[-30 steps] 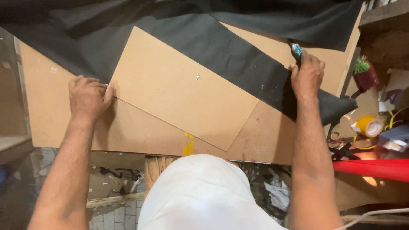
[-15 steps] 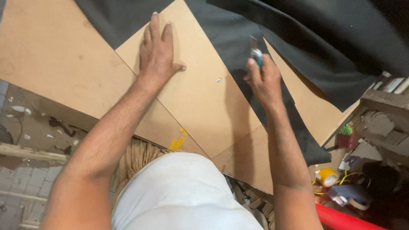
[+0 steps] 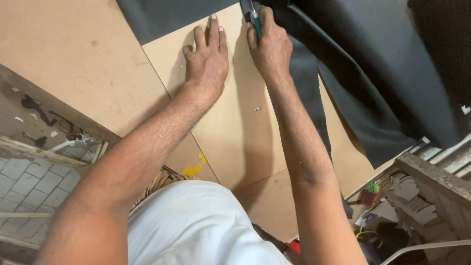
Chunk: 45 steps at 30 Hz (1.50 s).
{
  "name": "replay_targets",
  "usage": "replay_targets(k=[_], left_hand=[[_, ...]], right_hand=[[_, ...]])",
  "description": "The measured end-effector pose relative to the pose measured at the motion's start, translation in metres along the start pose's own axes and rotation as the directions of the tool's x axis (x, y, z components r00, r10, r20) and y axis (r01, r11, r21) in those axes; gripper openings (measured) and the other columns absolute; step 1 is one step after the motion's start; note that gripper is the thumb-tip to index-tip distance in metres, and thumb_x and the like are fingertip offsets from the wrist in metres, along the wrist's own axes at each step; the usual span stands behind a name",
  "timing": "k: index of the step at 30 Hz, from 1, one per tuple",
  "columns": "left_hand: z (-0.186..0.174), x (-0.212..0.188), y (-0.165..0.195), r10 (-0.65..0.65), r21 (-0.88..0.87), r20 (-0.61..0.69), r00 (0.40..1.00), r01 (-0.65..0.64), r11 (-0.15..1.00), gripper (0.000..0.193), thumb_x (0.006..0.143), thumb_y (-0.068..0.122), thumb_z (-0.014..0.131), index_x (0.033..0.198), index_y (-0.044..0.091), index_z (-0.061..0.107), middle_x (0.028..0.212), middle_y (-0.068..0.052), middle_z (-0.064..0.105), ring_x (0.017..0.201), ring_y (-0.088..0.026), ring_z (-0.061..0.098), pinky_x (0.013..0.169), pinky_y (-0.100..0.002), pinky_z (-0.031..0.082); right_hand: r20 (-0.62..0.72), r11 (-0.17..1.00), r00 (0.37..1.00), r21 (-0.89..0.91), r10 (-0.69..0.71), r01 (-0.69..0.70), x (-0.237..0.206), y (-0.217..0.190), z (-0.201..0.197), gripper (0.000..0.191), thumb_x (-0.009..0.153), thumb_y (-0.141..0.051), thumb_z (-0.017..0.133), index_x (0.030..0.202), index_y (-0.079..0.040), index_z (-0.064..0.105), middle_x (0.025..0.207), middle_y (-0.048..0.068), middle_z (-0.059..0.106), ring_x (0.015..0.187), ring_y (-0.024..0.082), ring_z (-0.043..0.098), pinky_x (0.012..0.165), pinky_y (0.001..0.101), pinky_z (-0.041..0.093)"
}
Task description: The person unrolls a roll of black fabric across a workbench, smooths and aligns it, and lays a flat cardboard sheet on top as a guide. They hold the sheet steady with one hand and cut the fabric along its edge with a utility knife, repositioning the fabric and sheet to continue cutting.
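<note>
A tan fibreboard panel (image 3: 230,132) lies on a larger board (image 3: 64,64) that serves as the worktop. Black sheet material (image 3: 373,73) covers the far and right part of the boards. My left hand (image 3: 207,61) presses flat on the panel near its far edge, fingers spread. Just to its right, my right hand (image 3: 269,41) is closed around a knife with a teal handle (image 3: 255,20), held along the panel's edge where the black sheet begins. The blade's tip is out of view at the top.
A small screw or chip (image 3: 256,108) lies on the panel. Yellow paint marks (image 3: 194,168) sit on the lower board's near edge. Tiled floor (image 3: 29,181) shows at lower left. A wooden crate edge (image 3: 431,176) and clutter, with a red-and-green item (image 3: 370,194), stand at lower right.
My view has swung left and closer. My left hand has moved from the panel's left side to its far edge beside my right hand, which has travelled along the edge with the knife.
</note>
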State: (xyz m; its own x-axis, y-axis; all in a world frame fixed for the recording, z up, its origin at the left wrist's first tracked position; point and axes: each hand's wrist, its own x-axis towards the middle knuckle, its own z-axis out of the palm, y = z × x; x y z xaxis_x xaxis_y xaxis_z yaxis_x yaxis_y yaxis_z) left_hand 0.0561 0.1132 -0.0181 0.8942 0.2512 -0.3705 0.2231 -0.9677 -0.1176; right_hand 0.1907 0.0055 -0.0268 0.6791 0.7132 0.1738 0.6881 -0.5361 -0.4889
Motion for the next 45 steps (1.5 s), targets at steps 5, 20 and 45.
replay_targets(k=[5,20,45], left_hand=[[0.003,0.001,0.000,-0.037,-0.041,-0.016,0.999,0.037,0.998,0.101,0.074,0.029,0.086,0.156,-0.005,0.036,0.161,-0.033,0.015,0.134,-0.047,0.039,0.085,-0.057,0.060],[-0.015,-0.004,-0.010,0.003,-0.046,0.082,0.997,0.001,0.999,0.107,0.069,0.031,0.089,0.155,-0.004,0.035,0.159,-0.036,0.015,0.133,-0.048,0.038,0.085,-0.056,0.059],[-0.024,0.011,0.001,0.044,0.032,0.138,0.990,-0.048,0.998,0.103,0.068,0.022,0.089,0.154,-0.005,0.038,0.165,-0.026,0.002,0.129,-0.055,0.036,0.082,-0.063,0.058]], right_hand=[[0.109,0.972,0.972,0.083,0.209,-0.218,0.009,0.002,0.000,0.034,0.096,-0.032,0.080,0.101,-0.007,0.058,0.074,0.009,0.072,0.064,0.026,0.073,0.058,0.0405,0.057],[0.245,0.884,0.894,0.196,0.376,-0.425,0.016,0.005,-0.003,0.028,0.093,-0.031,0.080,0.092,-0.009,0.063,0.071,0.002,0.071,0.057,0.010,0.075,0.056,0.0247,0.061],[0.291,0.946,0.932,0.174,0.215,-0.272,0.013,-0.005,-0.023,0.042,0.108,-0.030,0.057,0.147,-0.019,0.049,0.080,0.009,0.075,0.069,0.020,0.077,0.066,0.0370,0.061]])
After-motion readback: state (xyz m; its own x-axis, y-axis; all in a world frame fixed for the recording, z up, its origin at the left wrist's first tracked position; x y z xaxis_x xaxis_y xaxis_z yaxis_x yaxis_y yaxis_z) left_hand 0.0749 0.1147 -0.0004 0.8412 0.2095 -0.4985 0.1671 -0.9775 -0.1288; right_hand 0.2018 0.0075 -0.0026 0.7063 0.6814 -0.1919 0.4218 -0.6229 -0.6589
